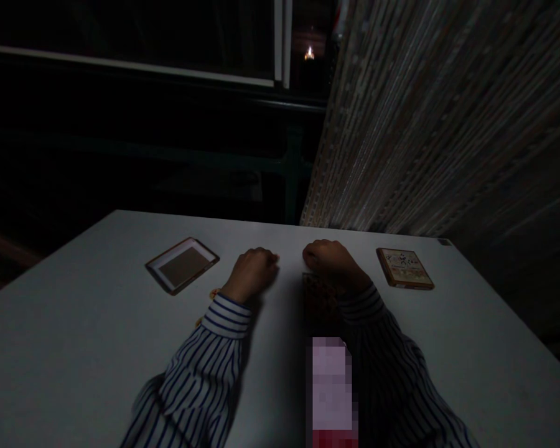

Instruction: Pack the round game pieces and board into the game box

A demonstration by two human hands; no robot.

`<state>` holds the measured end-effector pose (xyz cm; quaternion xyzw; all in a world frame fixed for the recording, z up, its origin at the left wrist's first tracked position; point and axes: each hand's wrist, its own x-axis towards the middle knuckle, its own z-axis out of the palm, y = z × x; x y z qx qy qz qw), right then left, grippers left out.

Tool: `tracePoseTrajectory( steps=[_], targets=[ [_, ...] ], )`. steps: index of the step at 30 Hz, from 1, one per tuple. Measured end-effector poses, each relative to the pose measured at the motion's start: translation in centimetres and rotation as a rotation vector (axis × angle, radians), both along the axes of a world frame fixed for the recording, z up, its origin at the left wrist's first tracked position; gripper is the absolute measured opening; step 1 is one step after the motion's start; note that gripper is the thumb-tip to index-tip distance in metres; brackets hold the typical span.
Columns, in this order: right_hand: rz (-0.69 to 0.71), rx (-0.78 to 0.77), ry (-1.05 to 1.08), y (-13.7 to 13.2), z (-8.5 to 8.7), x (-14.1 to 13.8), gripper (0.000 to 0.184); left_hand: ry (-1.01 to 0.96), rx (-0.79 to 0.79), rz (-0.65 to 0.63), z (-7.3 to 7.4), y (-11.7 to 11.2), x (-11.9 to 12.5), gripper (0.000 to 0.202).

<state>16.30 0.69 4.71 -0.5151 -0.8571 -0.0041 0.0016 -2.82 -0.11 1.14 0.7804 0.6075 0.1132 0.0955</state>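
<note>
Both my hands rest as loose fists on a white table (74, 323) in dim light. My left hand (252, 270) lies knuckles up, fingers curled, with nothing visible in it. My right hand (330, 258) is curled the same way, and its wrist lies over a dark red patterned flat thing (320, 298). Left of my left hand lies an open shallow box tray (182, 264) with a brown inside. Right of my right hand lies a box lid (404, 267) with a brown rim and a printed picture. Striped shirt sleeves cover both forearms.
A tall stack of corrugated cardboard sheets (448, 112) rises behind the table on the right. Dark shelving and a window frame (280, 43) fill the back left. A small light (309, 53) glows far off. A blurred pink patch (331, 389) sits near the front edge.
</note>
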Motion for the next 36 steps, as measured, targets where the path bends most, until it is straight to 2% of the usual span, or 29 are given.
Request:
tracePoseTrajectory(
  steps=[4, 13, 27, 36],
  targets=[
    [0.018, -0.027, 0.002, 0.1, -0.5, -0.2, 0.030, 0.107, 0.069, -0.016, -0.5, 0.2, -0.3, 0.030],
    [0.032, -0.015, 0.013, 0.4, -1.4, 0.5, 0.027, 0.166, 0.057, 0.025, -0.9, 0.1, 0.1, 0.029],
    [0.040, -0.001, 0.007, 0.2, -1.1, 1.1, 0.027, 0.191, 0.121, 0.035, -2.6, 0.4, 0.3, 0.030],
    [0.049, 0.015, 0.011, 0.1, -1.3, 1.2, 0.026, 0.185, 0.137, 0.030, -2.9, 0.6, 0.2, 0.031]
  ],
)
